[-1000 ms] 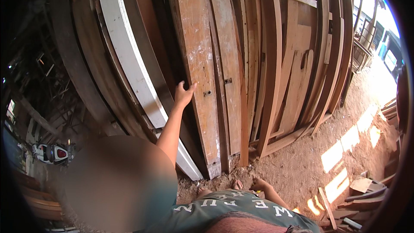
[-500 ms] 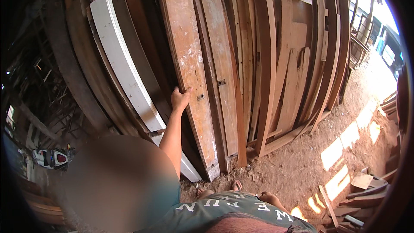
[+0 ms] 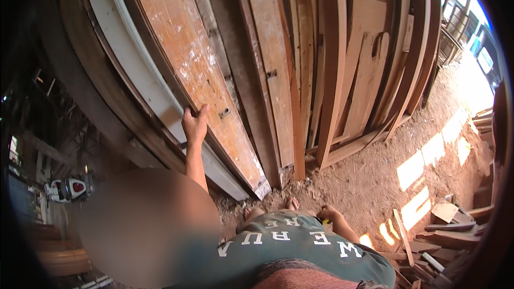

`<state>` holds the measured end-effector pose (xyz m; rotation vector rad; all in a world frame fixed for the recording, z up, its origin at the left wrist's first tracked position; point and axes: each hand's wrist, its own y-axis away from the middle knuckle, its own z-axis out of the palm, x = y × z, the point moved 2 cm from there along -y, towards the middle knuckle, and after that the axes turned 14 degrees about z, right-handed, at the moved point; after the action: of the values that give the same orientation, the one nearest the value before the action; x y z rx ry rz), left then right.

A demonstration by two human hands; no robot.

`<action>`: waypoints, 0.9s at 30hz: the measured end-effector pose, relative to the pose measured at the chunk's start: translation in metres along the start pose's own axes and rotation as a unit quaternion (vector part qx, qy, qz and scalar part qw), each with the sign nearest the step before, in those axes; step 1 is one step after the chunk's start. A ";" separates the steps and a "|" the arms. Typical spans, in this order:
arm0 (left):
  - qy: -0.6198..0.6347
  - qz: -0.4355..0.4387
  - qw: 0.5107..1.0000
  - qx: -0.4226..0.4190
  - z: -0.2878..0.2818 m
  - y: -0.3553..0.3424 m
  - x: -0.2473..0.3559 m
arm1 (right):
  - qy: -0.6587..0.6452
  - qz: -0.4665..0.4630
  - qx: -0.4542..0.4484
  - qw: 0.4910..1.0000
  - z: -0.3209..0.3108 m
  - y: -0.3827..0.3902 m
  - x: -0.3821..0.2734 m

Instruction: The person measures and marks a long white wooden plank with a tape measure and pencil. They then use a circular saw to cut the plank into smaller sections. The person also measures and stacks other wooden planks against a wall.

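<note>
My left hand (image 3: 195, 124) reaches up and grips the left edge of a tall, worn orange-brown wooden door (image 3: 198, 69), its fingers curled over the edge. The door leans in a stack of upright panels and bears small metal hinges. Right behind it stands a white-painted panel (image 3: 136, 75). My right hand (image 3: 332, 215) hangs low beside my hip, over the dirt floor. It touches none of the wood, and whether anything is in it is unclear. My green shirt fills the lower middle of the view.
More wooden doors and planks (image 3: 342, 64) lean against the wall to the right. Offcuts and boards (image 3: 444, 225) are heaped at the lower right on the sunlit dirt floor (image 3: 375, 176). A white and red scooter (image 3: 67, 188) stands at the far left.
The orange-brown door has swung away from the stack toward the left, and my left hand has moved left and down with its edge. My right hand stays low.
</note>
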<state>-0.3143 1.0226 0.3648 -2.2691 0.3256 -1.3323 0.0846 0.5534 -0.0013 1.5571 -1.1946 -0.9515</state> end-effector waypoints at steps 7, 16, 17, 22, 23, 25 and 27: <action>0.006 0.007 1.000 -0.020 -0.005 0.000 -0.013 | 0.056 -0.074 0.006 0.996 -0.012 -0.021 -0.037; 0.038 0.038 0.998 -0.020 -0.010 0.013 -0.032 | -0.151 -0.387 -0.107 0.903 -0.011 0.098 -0.226; 0.057 0.037 0.998 -0.019 -0.012 0.016 -0.028 | -0.174 -0.439 -0.114 0.874 -0.012 0.114 -0.251; 0.159 0.054 0.985 -0.030 -0.004 0.035 -0.010 | -0.028 -0.464 -0.101 0.880 -0.043 0.236 -0.356; 0.171 0.063 0.983 -0.025 -0.006 0.040 -0.013 | -0.010 -0.468 -0.108 0.877 -0.043 0.253 -0.375; 0.185 0.037 0.981 -0.037 -0.011 0.050 -0.003 | 0.059 -0.533 -0.036 0.843 -0.043 0.255 -0.410; 0.209 0.025 0.977 -0.036 -0.015 0.058 0.009 | 0.075 -0.500 -0.124 0.854 -0.034 0.242 -0.436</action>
<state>-0.3207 0.9649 0.3479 -2.0045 0.5754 -1.7932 -0.0451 0.9603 0.2586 1.9899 -0.0399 -1.5112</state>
